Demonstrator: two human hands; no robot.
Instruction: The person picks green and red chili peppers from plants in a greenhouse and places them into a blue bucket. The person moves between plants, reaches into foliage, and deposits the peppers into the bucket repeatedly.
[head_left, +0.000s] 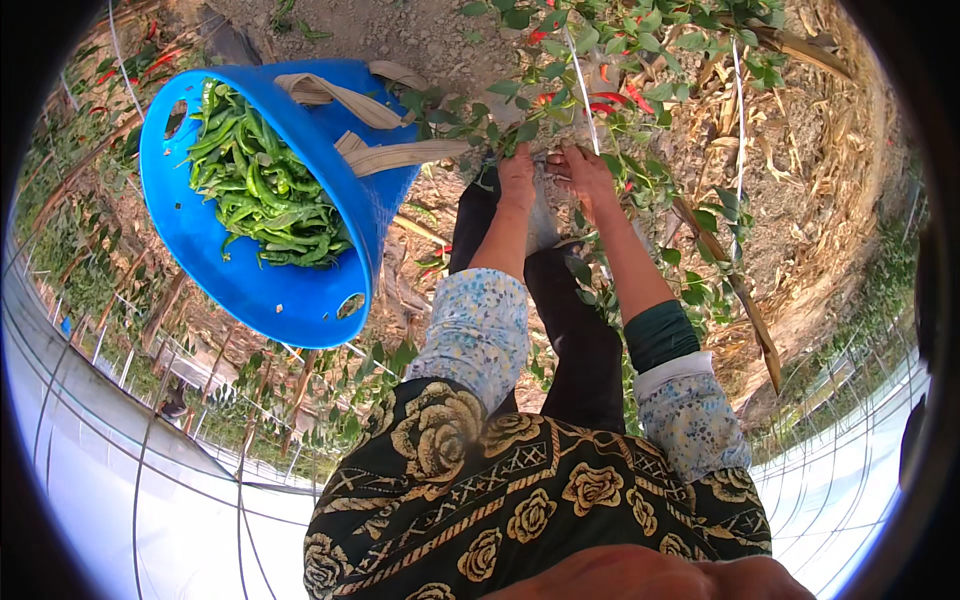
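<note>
My left hand (517, 178) is at the low leaves of a pepper plant (556, 71), its fingertips partly hidden among them. Just to its right, my right hand (586, 178) has curled fingers beside a white support string (579, 82). Whether either hand grips anything is too small to make out. Several red peppers (636, 99) hang above and right of my right hand. To the left, a blue plastic tub (300, 326) leans with its mouth toward me, part filled with long green peppers (259, 176). Pale fabric straps (405, 155) are attached to the tub.
A wooden stake (739, 300) slants among the leaves on the right. Dry plant litter (780, 142) covers the soil there. More staked plants (90, 232) stand behind the tub, below pale greenhouse film (240, 532). My dark-trousered leg (574, 337) is beneath my arms.
</note>
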